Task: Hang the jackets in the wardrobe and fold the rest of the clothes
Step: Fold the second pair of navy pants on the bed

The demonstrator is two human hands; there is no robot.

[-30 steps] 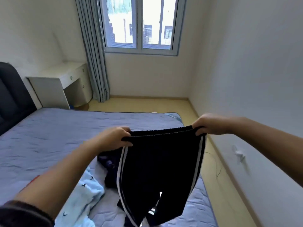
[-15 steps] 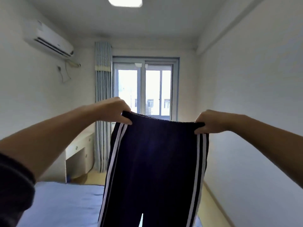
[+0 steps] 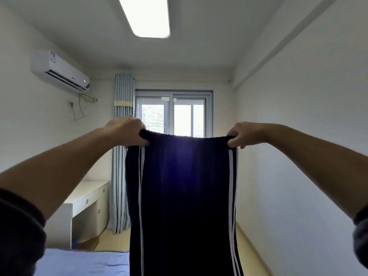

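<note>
Black trousers [image 3: 183, 196], waistband pinched by both hands, left hand [image 3: 127, 130] and right hand [image 3: 242, 134], hide the window [image 3: 172, 114].

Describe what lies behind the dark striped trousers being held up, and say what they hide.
Behind the trousers, held by the left hand and right hand, the window shows above the waistband. Its lower part and the floor below are covered.
</note>
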